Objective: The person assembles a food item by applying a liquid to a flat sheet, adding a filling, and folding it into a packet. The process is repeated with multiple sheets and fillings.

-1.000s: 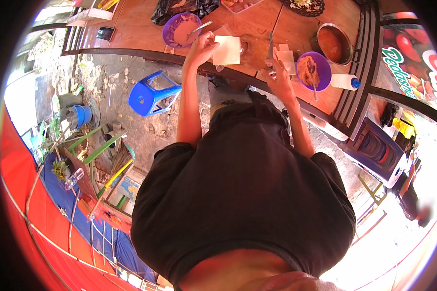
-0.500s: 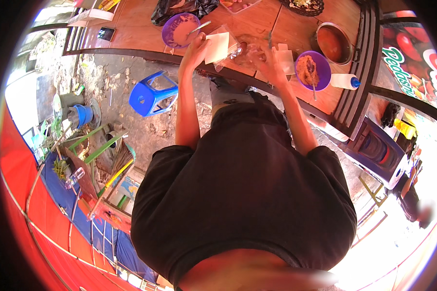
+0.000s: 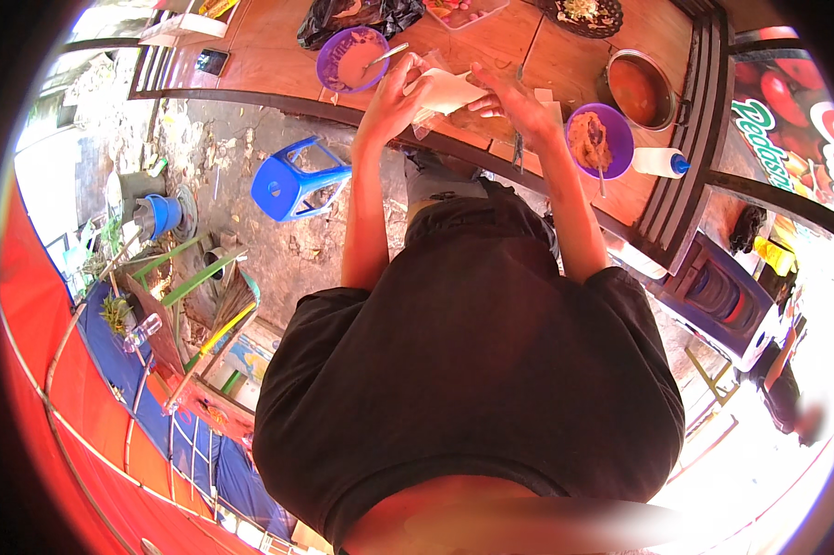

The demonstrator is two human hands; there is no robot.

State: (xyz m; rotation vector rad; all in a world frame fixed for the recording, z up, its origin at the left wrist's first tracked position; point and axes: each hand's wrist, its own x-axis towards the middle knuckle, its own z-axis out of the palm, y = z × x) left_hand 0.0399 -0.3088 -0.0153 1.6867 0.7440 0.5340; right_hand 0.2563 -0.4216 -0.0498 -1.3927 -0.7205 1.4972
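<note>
The white wrapper sheet (image 3: 447, 91) lies between both hands above the tabletop (image 3: 491, 42), its long axis running hand to hand; the left hand (image 3: 394, 92) pinches its near-left edge; the right hand (image 3: 519, 102) grips the opposite end, equally close.

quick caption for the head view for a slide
Both hands, left hand and right hand, hold a white sheet over a wooden counter between two purple bowls.

Two purple bowls (image 3: 351, 57) (image 3: 600, 140), one metal pot (image 3: 641, 89), one blue stool (image 3: 295, 181)
</note>
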